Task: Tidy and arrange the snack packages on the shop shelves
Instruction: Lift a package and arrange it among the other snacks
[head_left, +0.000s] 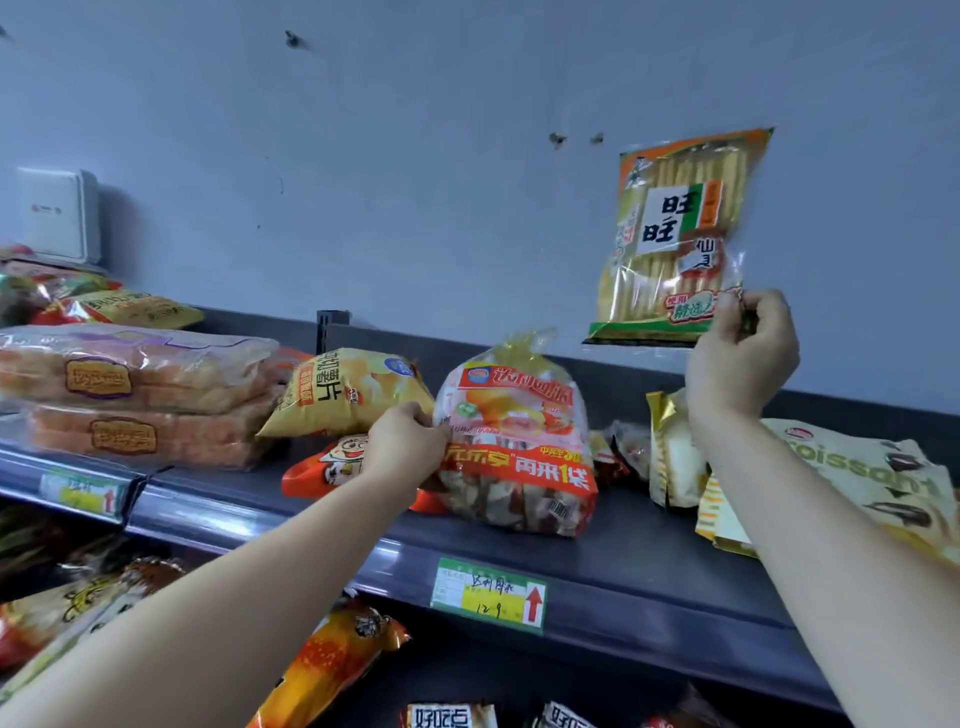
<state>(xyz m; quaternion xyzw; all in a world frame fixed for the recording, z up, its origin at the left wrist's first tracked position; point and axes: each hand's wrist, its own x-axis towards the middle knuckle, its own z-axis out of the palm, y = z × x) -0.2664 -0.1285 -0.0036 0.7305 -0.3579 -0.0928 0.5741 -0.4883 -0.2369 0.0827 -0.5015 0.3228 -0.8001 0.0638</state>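
Note:
My right hand (743, 348) pinches the lower right corner of a green and orange rice cracker pack (675, 234) and holds it upright above the dark top shelf (649, 566), in front of the wall. My left hand (408, 441) grips the left edge of a tall red and orange bag of small cakes (519, 441) that stands in the middle of the shelf. A red cartoon-face pack (332, 465) lies flat under my left wrist. Behind it leans a yellow chip bag (343, 392).
Two stacked bread packs (140, 395) fill the shelf's left part. At the right lie a croissant bag (862, 478) and a gold-edged pack (672, 452). A price label (491, 595) sits on the shelf's front rail. More snack bags (332, 660) lie on the lower shelf.

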